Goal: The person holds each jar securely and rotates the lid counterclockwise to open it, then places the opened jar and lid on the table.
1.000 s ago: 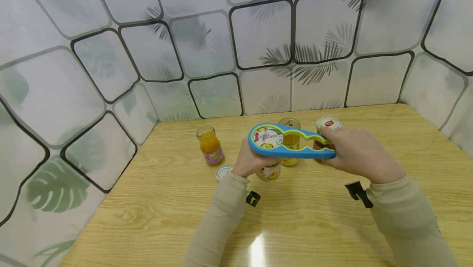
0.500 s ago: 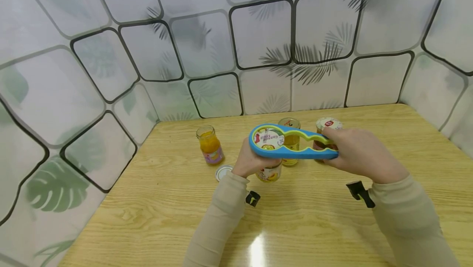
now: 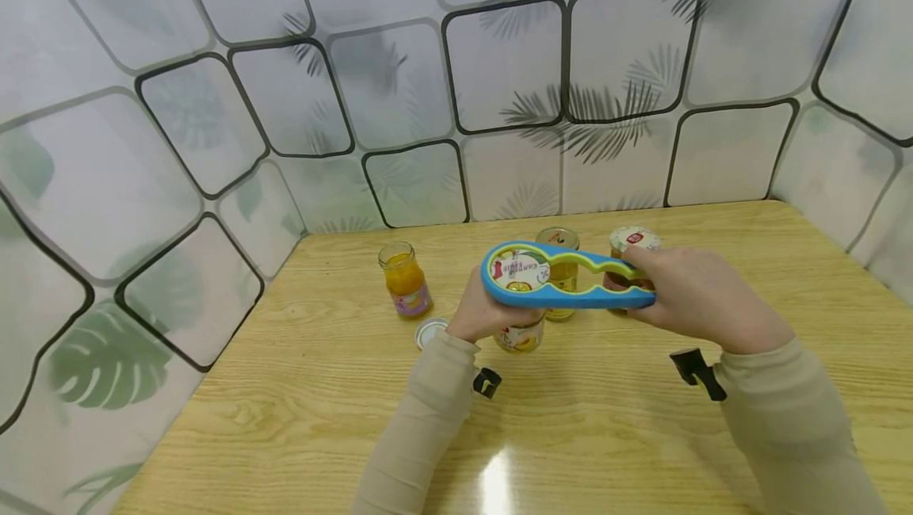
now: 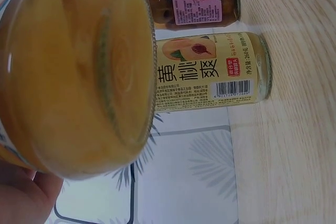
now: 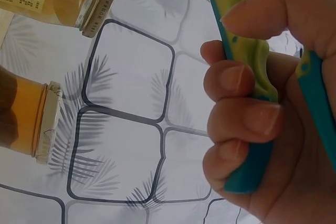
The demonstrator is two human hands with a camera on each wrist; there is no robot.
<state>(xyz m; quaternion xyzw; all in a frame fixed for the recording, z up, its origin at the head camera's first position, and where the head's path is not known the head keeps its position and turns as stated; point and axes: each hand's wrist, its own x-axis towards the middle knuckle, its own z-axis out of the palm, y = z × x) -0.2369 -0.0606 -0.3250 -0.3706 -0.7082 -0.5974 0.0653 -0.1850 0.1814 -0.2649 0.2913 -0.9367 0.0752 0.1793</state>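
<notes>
In the head view my left hand [image 3: 482,310] holds a glass fruit jar [image 3: 519,337] just above the table; the left wrist view shows its bottom and amber contents close up. Around the jar's printed lid [image 3: 519,269] sits the round end of a blue and green jar opener [image 3: 571,298]. My right hand [image 3: 693,295] grips the opener's two handles at the right end. In the right wrist view, fingers [image 5: 244,116] curl round one handle, and the other handle lies against the palm side.
An uncapped jar of orange fruit [image 3: 406,287] stands at the left, with a loose lid [image 3: 431,333] in front of it. Behind the opener stand a tall yellow-labelled jar [image 4: 210,69] and a white-lidded jar [image 3: 635,237]. A patterned wall [image 3: 399,103] borders the wooden table [image 3: 285,412].
The opener and the jar have shifted very slightly right and down. My right hand has moved a little to the right with the handles. Both hands keep their hold.
</notes>
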